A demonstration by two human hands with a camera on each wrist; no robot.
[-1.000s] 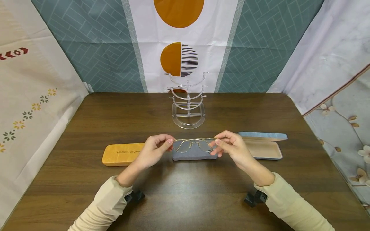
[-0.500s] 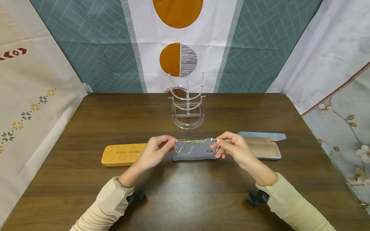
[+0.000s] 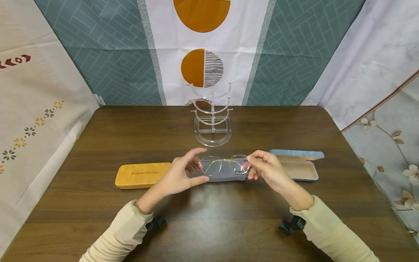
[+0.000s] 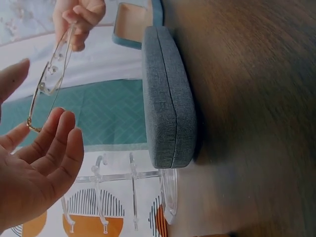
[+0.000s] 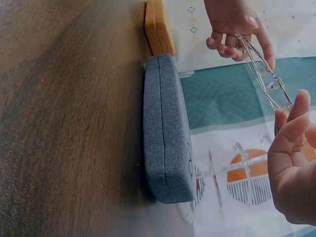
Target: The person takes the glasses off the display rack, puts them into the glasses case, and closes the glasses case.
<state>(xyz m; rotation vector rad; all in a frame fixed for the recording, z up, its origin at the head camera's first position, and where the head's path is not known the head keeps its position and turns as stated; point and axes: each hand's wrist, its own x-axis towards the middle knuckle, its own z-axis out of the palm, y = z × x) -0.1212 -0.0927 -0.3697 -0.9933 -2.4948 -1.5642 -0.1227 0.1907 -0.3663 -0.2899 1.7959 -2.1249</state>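
Note:
Gold thin-rimmed eyeglasses (image 3: 225, 160) are held up over a grey eyeglass case (image 3: 226, 178), which lies closed on the table. My right hand (image 3: 266, 167) pinches their right end between thumb and fingers. At the other end, my left hand (image 3: 181, 174) has its thumb and fingers spread apart around the frame. In the left wrist view the left fingers (image 4: 61, 138) lie right at the hinge corner of the eyeglasses (image 4: 42, 88), with the thumb standing away. The temples are folded in behind the lenses, as the right wrist view shows the eyeglasses (image 5: 261, 74) edge-on.
A yellow case (image 3: 140, 176) lies closed on the left, partly behind my left hand. To the right a light blue case (image 3: 299, 171) stands open with a beige lining. Farther back is a clear tiered display stand (image 3: 213, 142) on the brown table (image 3: 147, 127).
My left hand has let go of the eyeglasses' left end and spread its thumb downward. The eyeglasses have tilted to face the head camera more and shifted slightly right; my right hand keeps its pinch.

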